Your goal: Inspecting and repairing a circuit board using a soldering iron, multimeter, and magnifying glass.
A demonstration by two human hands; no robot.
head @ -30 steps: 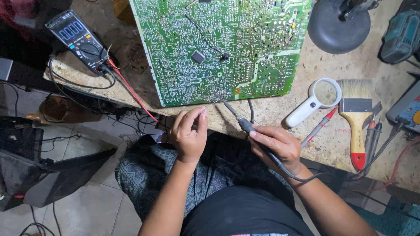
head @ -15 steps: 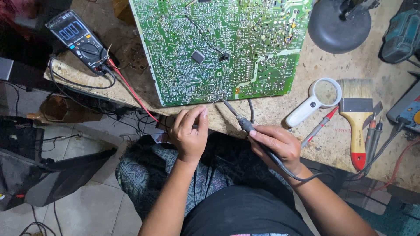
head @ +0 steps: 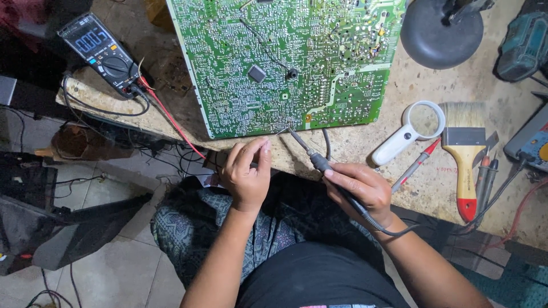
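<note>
Green circuit board (head: 285,63) cut off above; probe (head: 311,154) tip indistinct.

Bright even light on table (head: 342,151) and circuit board (head: 285,57); floor at left dim, shadowed. Focus sharp throughout; slight wide-angle bending at edges.

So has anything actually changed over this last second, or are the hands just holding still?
Almost nothing. The right hand keeps its grip on the black probe, tip still at the lower edge of the green circuit board. The left hand stays beside it at the table edge, fingers pinched together; what they hold, if anything, is too small to tell. The meter, magnifying glass and paintbrush have not moved.
</note>
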